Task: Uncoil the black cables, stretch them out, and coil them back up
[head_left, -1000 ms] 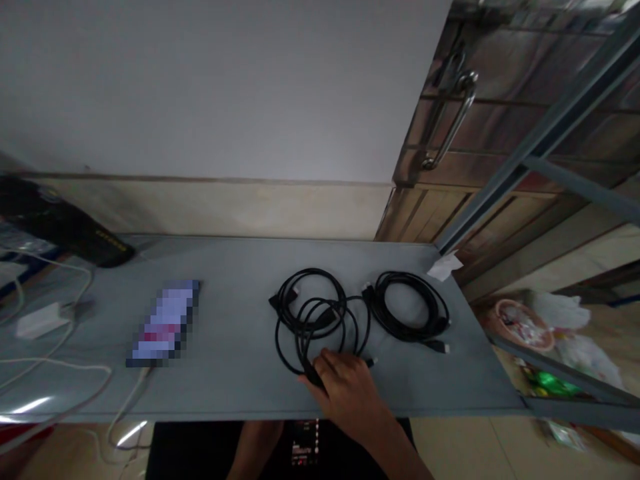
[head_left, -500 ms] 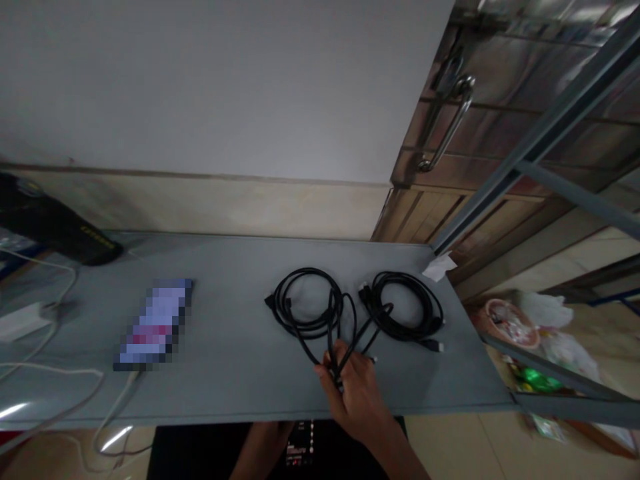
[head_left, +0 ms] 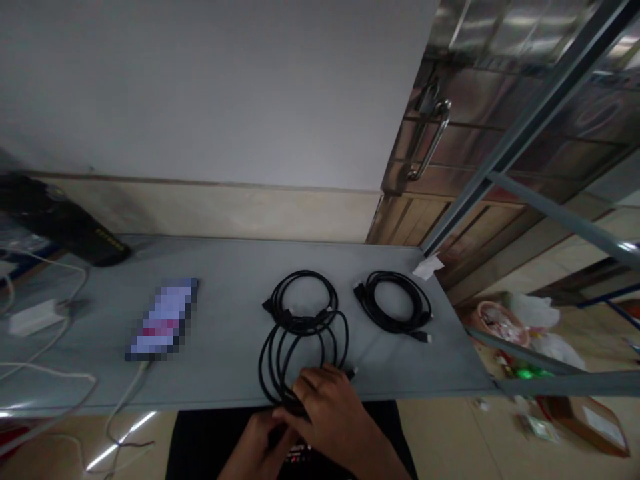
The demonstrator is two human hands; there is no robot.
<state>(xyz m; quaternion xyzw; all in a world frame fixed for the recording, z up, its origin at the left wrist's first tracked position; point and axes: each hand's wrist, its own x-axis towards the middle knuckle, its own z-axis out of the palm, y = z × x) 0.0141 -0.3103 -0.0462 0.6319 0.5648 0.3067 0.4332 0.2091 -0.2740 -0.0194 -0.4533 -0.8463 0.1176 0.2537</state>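
Observation:
A looped black cable lies at the front of the grey table, its near bend reaching the edge. My right hand is closed over this bend, with its fingers curled round the strands. Close beside it, my left hand is closed at the near end of the same loops, just off the table edge; its fingertips are partly hidden. Just behind, a coiled black cable lies partly under the held loops. Another coiled black cable lies to the right, apart from both hands, with its plugs showing.
Left on the table lies a phone with a white cord attached, near a white adapter. A black bottle stands behind them. Crumpled paper sits by the metal frame post. A pink basket is beyond the right edge.
My right hand has drawn the cable strands towards me and left, and they now spread in loops at the table edge. My left hand has come up from below to meet it.

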